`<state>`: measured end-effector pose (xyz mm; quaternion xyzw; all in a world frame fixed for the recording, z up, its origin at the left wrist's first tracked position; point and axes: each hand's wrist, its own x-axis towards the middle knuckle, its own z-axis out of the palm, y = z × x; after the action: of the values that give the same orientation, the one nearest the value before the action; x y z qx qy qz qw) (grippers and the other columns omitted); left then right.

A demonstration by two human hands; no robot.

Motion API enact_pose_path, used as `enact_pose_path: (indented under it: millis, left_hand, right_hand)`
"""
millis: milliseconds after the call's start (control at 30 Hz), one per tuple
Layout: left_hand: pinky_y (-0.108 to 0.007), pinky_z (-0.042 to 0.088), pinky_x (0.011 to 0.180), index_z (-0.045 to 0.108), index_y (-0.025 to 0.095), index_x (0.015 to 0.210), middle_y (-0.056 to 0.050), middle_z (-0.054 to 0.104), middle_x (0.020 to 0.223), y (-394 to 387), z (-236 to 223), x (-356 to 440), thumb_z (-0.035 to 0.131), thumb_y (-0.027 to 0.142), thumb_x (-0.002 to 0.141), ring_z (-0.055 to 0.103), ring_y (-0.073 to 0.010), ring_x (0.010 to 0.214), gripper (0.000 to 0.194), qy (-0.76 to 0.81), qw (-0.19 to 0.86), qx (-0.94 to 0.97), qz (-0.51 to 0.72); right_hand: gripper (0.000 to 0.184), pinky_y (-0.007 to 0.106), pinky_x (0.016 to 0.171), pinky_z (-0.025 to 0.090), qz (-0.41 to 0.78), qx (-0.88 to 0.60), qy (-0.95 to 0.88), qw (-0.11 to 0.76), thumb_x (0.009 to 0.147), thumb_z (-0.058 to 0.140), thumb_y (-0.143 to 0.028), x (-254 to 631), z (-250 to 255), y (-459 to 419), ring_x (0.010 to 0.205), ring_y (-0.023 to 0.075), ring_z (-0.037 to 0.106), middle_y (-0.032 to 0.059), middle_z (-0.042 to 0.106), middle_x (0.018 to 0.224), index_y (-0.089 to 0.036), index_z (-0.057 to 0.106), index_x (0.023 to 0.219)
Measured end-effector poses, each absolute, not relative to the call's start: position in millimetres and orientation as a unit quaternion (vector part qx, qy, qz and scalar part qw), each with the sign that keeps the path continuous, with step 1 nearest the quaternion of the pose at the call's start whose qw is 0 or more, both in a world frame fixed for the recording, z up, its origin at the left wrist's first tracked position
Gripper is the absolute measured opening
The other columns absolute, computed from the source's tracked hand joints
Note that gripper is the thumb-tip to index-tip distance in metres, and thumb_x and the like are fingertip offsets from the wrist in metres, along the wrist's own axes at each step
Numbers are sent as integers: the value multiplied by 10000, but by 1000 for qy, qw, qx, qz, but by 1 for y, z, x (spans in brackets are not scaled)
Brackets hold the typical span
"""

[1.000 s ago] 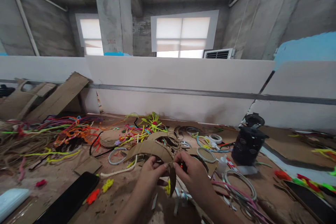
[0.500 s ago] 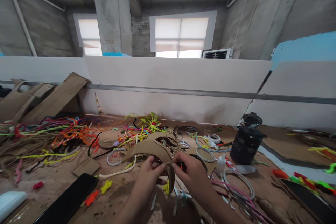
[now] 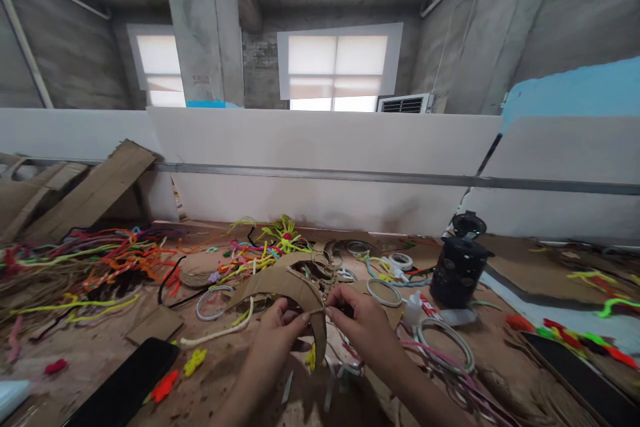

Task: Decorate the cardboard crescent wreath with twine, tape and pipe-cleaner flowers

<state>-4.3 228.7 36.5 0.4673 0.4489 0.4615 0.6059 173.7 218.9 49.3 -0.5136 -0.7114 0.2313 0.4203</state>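
On my brown table (image 3: 219, 359), at left, there lie 1 black phone (image 3: 125, 383), 1 yellow flower (image 3: 195, 361) and many colourful strands (image 3: 145, 259).

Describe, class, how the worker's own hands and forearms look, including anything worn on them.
The left hand and right hand are ungloved. The left forearm and right forearm are bare to the picture's lower edge, with no sleeve, watch or bracelet showing. Both taper toward the wrist. Fingernail details are too small to tell.
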Motion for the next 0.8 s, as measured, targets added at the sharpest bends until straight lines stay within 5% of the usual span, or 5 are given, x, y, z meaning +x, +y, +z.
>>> enact_pose_path:
  millis: [600, 800]
  left_hand:
    - [-235, 479, 535, 616, 174, 889, -68, 795, 843, 228, 39, -7, 856, 391, 533, 714, -174, 624, 481, 419, 638, 463, 450]
    - [-235, 479, 534, 629, 157, 944, -78, 793, 869, 226, 43, -7, 832, 371, 573, 699, -166, 636, 474, 414, 624, 478, 459]
  right_hand:
    - [49, 266, 620, 383, 340, -481, -669, 453, 790, 602, -251, 178, 40, 228, 642, 156, 519, -33, 569, 674, -205, 600, 775]
    - [226, 261, 616, 387, 422, -433, -630, 487, 752, 689, -386, 182, 38, 234, 690, 158, 513, -16, 573, 742, -198, 600, 838]
